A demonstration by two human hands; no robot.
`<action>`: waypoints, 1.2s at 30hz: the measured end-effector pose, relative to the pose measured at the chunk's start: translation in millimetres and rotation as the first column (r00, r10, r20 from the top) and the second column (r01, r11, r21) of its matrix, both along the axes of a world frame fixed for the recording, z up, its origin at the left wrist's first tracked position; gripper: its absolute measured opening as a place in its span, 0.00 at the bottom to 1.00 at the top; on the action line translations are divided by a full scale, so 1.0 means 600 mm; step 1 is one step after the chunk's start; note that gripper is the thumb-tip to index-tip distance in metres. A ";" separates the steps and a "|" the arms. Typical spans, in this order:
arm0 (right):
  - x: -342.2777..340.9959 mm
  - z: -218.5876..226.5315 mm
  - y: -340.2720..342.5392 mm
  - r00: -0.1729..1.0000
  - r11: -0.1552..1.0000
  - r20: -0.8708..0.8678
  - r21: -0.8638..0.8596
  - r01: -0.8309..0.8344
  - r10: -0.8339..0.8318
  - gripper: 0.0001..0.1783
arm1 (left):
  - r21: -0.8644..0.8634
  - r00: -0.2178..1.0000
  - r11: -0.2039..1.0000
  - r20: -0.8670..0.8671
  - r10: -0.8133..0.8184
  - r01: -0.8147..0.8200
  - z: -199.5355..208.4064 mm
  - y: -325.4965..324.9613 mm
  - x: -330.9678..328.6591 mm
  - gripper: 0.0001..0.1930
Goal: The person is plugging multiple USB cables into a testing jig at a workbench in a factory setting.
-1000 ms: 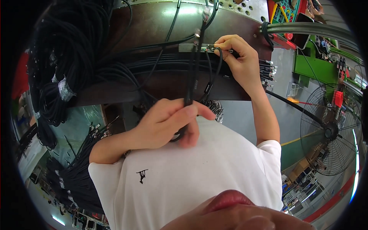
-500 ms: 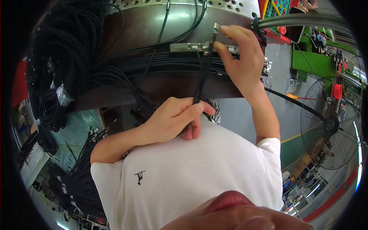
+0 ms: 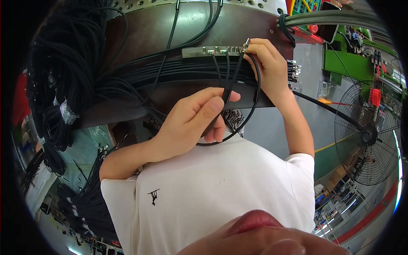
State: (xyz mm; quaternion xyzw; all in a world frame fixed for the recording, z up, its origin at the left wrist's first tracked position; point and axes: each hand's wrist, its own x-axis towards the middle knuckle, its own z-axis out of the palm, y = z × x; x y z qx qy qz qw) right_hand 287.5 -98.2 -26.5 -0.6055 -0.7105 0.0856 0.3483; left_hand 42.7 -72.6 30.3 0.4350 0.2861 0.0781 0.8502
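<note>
Pinched in the left hand (image 3: 191, 123): black cable (image 3: 229, 87), long axis running upward to the grey connector strip (image 3: 208, 52). Right hand (image 3: 267, 68) closed its grip on the cable's metal plug (image 3: 246, 43) at that strip. Brown surface (image 3: 140, 38) carried bundled black cables (image 3: 63, 68). Standing fan (image 3: 367, 136) beyond. Plug tip hidden by fingers.
</note>
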 end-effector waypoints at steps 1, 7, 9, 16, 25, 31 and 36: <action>0.007 0.008 -0.001 0.999 0.998 -0.021 -0.051 -0.032 0.031 0.10 | 0.000 1.000 1.000 -0.001 0.001 -0.001 0.001 0.003 0.004 0.21; 0.026 0.047 0.006 0.896 0.914 0.432 0.316 -0.256 0.102 0.23 | -0.187 0.985 0.967 0.007 -0.174 0.172 0.025 0.033 0.039 0.16; 0.038 0.048 0.000 0.913 0.895 0.398 0.371 -0.248 0.088 0.24 | -0.187 0.981 0.965 -0.010 -0.192 0.187 0.035 0.044 0.046 0.16; 0.042 0.038 -0.012 0.979 0.971 0.199 0.222 -0.087 0.043 0.13 | 0.124 0.928 0.923 -0.136 -0.347 0.364 0.056 0.051 0.049 0.12; 0.036 -0.006 -0.015 0.890 0.993 -0.448 -0.114 0.042 -0.088 0.11 | 0.518 0.990 0.855 -0.113 0.087 -0.016 0.014 0.155 -0.020 0.18; 0.032 0.012 -0.012 0.982 0.991 -0.175 -0.122 0.050 -0.071 0.09 | 0.555 0.874 0.746 -0.066 0.481 -0.368 -0.033 0.290 0.013 0.23; 0.028 0.025 -0.010 0.976 0.965 -0.190 -0.256 0.053 -0.104 0.09 | -0.244 0.793 0.920 0.470 0.389 -0.306 -0.132 0.375 0.123 0.18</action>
